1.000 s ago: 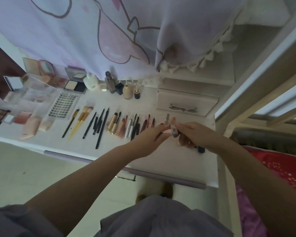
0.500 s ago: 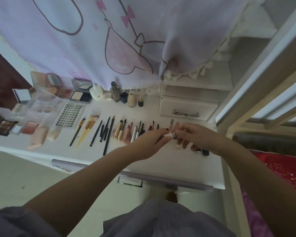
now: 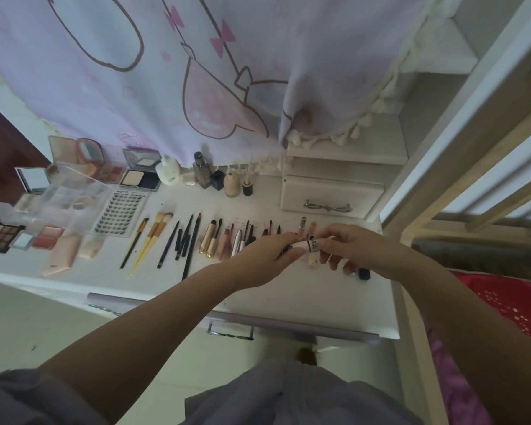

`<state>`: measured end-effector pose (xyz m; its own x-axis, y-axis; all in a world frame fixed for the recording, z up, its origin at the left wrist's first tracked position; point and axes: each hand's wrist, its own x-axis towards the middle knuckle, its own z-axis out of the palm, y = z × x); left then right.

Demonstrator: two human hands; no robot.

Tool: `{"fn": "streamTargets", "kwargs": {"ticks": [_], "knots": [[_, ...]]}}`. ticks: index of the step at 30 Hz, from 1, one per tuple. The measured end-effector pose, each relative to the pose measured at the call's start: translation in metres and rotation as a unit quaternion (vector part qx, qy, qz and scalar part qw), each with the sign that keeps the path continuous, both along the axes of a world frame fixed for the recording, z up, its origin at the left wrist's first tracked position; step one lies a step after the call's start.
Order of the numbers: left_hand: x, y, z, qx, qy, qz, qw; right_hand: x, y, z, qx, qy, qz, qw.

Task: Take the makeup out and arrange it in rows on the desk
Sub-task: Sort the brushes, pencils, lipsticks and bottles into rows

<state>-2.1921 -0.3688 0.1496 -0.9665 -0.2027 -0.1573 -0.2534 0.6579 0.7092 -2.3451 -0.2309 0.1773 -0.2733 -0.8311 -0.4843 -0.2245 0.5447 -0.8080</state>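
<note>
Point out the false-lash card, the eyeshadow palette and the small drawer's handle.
false-lash card (image 3: 121, 213): head view, middle of the lash rows.
eyeshadow palette (image 3: 1, 237): head view, centre of the pans.
drawer handle (image 3: 328, 207): head view, middle of the metal bar.

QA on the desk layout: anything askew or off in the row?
Mostly tidy. One long black pencil overshoots the row toward the desk edge, and a dark cap lies apart beside the right hand.

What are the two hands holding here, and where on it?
A small pale tube with a dark-lettered label: the left hand pinches its left end, the right hand its labelled right end.
</note>
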Motion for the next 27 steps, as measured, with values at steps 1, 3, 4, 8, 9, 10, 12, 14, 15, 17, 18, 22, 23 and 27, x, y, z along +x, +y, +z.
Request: {"fn": "streamTargets", "kwargs": {"ticks": [1, 3, 4, 8, 9, 10, 12, 14, 15, 17, 18, 22, 23, 27], "knots": [[0.000, 0.000, 0.000, 0.000, 0.001, 0.000, 1.000, 0.000, 0.000, 0.001, 0.006, 0.000, -0.008, 1.000], [0.000, 0.000, 0.000, -0.002, 0.005, -0.003, 1.000, -0.001, 0.001, 0.001, 0.007, 0.007, -0.007, 1.000], [-0.001, 0.001, 0.001, 0.000, 0.004, -0.003, 1.000, -0.001, 0.001, 0.000, -0.003, 0.007, 0.004, 1.000], [-0.001, 0.000, 0.002, 0.007, -0.001, -0.003, 1.000, -0.001, 0.002, 0.002, -0.009, -0.006, -0.002, 1.000], [-0.001, 0.000, 0.002, 0.008, -0.003, -0.003, 1.000, -0.001, 0.002, 0.002, -0.002, -0.009, -0.011, 1.000], [-0.001, 0.000, 0.003, 0.007, -0.004, -0.005, 1.000, 0.000, 0.002, 0.003, 0.004, -0.009, -0.018, 1.000], [-0.002, 0.000, 0.004, -0.001, -0.006, -0.009, 1.000, -0.001, 0.001, 0.001, -0.002, -0.001, -0.010, 1.000], [-0.001, 0.000, 0.004, 0.001, -0.007, -0.010, 1.000, -0.004, 0.001, -0.002, -0.009, -0.004, -0.004, 1.000], [-0.001, 0.000, 0.003, 0.004, -0.007, -0.011, 1.000, -0.005, 0.001, -0.002, -0.008, -0.006, -0.007, 1.000], [-0.001, 0.000, 0.002, 0.003, -0.008, -0.009, 1.000, -0.004, 0.000, -0.003, 0.005, -0.001, -0.018, 1.000], [-0.001, 0.000, 0.002, 0.003, -0.008, -0.007, 1.000, -0.004, 0.000, -0.004, 0.010, 0.004, -0.022, 1.000], [-0.001, 0.000, -0.001, -0.005, -0.010, -0.014, 1.000, -0.005, 0.000, -0.008, -0.004, 0.019, -0.008, 1.000], [0.000, 0.000, -0.002, -0.005, -0.011, -0.015, 1.000, -0.005, 0.000, -0.008, -0.007, 0.014, -0.010, 1.000], [-0.001, 0.000, -0.004, -0.006, -0.009, -0.009, 1.000, -0.004, 0.000, -0.004, 0.023, 0.008, -0.012, 1.000]]}}
